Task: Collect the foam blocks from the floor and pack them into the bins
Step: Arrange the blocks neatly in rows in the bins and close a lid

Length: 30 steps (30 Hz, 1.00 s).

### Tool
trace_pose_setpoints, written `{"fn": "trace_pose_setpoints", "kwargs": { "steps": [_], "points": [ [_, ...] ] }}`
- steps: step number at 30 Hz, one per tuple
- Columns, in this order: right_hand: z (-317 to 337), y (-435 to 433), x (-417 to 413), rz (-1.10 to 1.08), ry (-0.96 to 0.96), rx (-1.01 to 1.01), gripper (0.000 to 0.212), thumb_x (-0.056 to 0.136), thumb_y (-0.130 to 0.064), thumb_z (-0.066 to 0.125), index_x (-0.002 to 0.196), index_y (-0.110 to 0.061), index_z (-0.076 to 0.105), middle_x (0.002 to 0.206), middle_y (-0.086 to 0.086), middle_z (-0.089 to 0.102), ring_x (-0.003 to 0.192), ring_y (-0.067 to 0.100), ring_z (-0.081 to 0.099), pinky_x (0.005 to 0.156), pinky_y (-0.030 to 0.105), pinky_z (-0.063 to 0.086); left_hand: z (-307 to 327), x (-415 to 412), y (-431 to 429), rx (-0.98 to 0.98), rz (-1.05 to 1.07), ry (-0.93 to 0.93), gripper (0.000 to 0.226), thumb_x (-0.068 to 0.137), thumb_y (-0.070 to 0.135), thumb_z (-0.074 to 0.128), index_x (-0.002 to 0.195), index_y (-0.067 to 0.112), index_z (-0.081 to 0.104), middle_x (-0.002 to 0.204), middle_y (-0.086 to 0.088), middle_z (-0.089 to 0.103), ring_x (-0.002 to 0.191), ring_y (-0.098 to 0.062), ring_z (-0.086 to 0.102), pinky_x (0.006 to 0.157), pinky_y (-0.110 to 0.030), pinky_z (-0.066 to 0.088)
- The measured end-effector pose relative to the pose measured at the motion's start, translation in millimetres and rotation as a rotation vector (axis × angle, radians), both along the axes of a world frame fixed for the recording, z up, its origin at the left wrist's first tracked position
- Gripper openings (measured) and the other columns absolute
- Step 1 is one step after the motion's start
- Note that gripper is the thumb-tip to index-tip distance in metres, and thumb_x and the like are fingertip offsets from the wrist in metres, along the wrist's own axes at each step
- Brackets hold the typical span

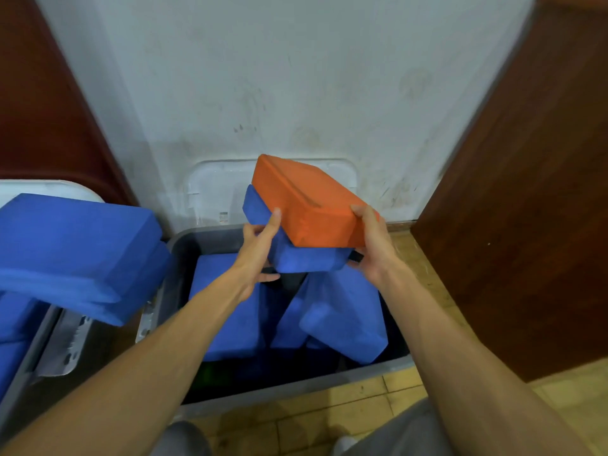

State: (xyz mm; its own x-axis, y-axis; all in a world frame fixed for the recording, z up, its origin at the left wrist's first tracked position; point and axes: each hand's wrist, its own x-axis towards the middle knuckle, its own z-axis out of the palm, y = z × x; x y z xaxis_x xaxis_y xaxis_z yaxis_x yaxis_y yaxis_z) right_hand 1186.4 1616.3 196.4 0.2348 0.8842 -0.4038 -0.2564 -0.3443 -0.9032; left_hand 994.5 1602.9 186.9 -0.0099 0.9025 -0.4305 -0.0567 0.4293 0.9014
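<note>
The left hand (260, 245) and right hand (371, 245) hold a two-block stack in the middle of the frame, above the open grey bin (184, 255): an orange foam block (306, 205) lying skewed on a blue foam block (296, 255). The left hand pinches the blue block, one finger reaching up to the orange block's near edge and the others curled beneath. The right thumb presses on the orange block's corner, with the fingers tucked under the stack.

The likely risk is the orange block sliding off. It sits tilted and overhangs the blue one, held mostly by the thumb and one fingertip. The packed blue blocks (342, 317) in the bin lean against each other at angles and leave no flat bed, so the stack may land crooked or stick up above the rim. At the left edge of the frame, the heaped blue blocks (75, 251) overhang a second bin and look ready to topple if nudged.

The right fingers under the stack are hidden. A small dark object (357, 256) beside that hand cannot be identified, nor can a green patch (210, 373) deep in the bin. The second bin is cut off by the frame, and most of its body is hidden.
</note>
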Motion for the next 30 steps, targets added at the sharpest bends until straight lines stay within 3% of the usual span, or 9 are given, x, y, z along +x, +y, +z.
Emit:
{"fn": "trace_pose_setpoints", "kwargs": {
  "steps": [5,8,10,13,16,23,25,27,30],
  "points": [
    [-19,-1,7,0.059,-0.024,0.011,0.043,0.078,-0.052,0.066,0.118,-0.039,0.054,0.119,-0.009,0.063,0.106,0.013,0.059,0.087,0.035,0.049,-6,9,7,0.049,-0.048,0.048,0.077,0.063,0.077,0.058,0.114,0.020,0.048,0.116,0.009,0.058,0.112,-0.014,0.056,0.091,-0.038,0.049],
    [-23,2,1,0.089,0.007,0.038,0.059,0.075,-0.056,0.068,0.128,-0.038,0.050,0.122,-0.012,0.060,0.110,0.014,0.058,0.095,0.041,0.047,-14,12,9,0.065,0.003,0.058,0.097,0.067,0.080,0.049,0.140,0.018,0.035,0.139,0.008,0.046,0.125,-0.016,0.047,0.109,-0.042,0.037],
    [-25,2,-6,0.103,0.019,0.049,0.078,0.062,-0.065,0.073,0.132,-0.040,0.047,0.127,-0.012,0.059,0.114,0.014,0.057,0.098,0.045,0.047,-18,12,7,0.123,-0.002,0.112,0.088,0.082,0.074,0.038,0.152,0.025,0.017,0.151,0.007,0.033,0.136,-0.017,0.036,0.113,-0.039,0.030],
    [-29,0,-12,0.072,-0.002,0.080,0.080,0.057,-0.064,0.074,0.128,-0.037,0.048,0.124,-0.013,0.060,0.113,0.013,0.058,0.099,0.047,0.047,-24,10,5,0.172,-0.026,0.177,0.076,0.086,0.074,0.025,0.151,0.036,0.018,0.155,0.002,0.028,0.141,-0.016,0.029,0.114,-0.036,0.025],
    [-32,-2,-12,0.056,-0.023,0.099,0.084,0.053,-0.064,0.075,0.127,-0.034,0.046,0.121,-0.014,0.060,0.111,0.012,0.058,0.097,0.045,0.048,-29,7,10,0.114,-0.031,0.249,0.071,0.085,0.078,0.016,0.149,0.045,0.018,0.159,-0.002,0.018,0.147,-0.021,0.013,0.119,-0.045,0.012],
    [-19,8,5,-0.037,-0.045,0.220,0.056,0.072,-0.048,0.073,0.120,-0.034,0.048,0.117,-0.013,0.061,0.110,0.011,0.059,0.101,0.044,0.047,-18,24,22,0.200,-0.082,0.082,0.069,0.080,0.080,0.032,0.141,0.048,0.034,0.150,0.010,0.036,0.139,-0.013,0.032,0.116,-0.046,0.027],
    [-7,17,25,-0.043,-0.069,0.277,0.061,0.065,-0.050,0.074,0.118,-0.035,0.049,0.120,-0.010,0.061,0.111,0.012,0.060,0.099,0.041,0.049,-12,43,29,0.235,-0.096,0.004,0.064,0.084,0.074,0.037,0.138,0.040,0.039,0.142,0.015,0.042,0.131,-0.007,0.040,0.113,-0.039,0.031],
    [3,26,50,-0.076,-0.067,0.304,0.068,0.060,-0.051,0.074,0.121,-0.032,0.051,0.122,-0.007,0.062,0.110,0.013,0.061,0.095,0.035,0.050,-6,67,33,0.260,-0.117,-0.030,0.038,0.094,0.058,0.041,0.126,0.037,0.041,0.128,0.016,0.050,0.113,-0.003,0.049,0.105,-0.029,0.039],
    [2,36,86,-0.158,0.005,0.296,0.078,0.059,-0.055,0.073,0.128,-0.025,0.054,0.120,-0.004,0.066,0.107,0.012,0.064,0.090,0.032,0.051,-14,103,38,0.236,-0.150,-0.051,0.055,0.091,0.054,0.051,0.138,0.031,0.031,0.138,0.009,0.046,0.120,-0.011,0.050,0.105,-0.038,0.042]
  ]
}}
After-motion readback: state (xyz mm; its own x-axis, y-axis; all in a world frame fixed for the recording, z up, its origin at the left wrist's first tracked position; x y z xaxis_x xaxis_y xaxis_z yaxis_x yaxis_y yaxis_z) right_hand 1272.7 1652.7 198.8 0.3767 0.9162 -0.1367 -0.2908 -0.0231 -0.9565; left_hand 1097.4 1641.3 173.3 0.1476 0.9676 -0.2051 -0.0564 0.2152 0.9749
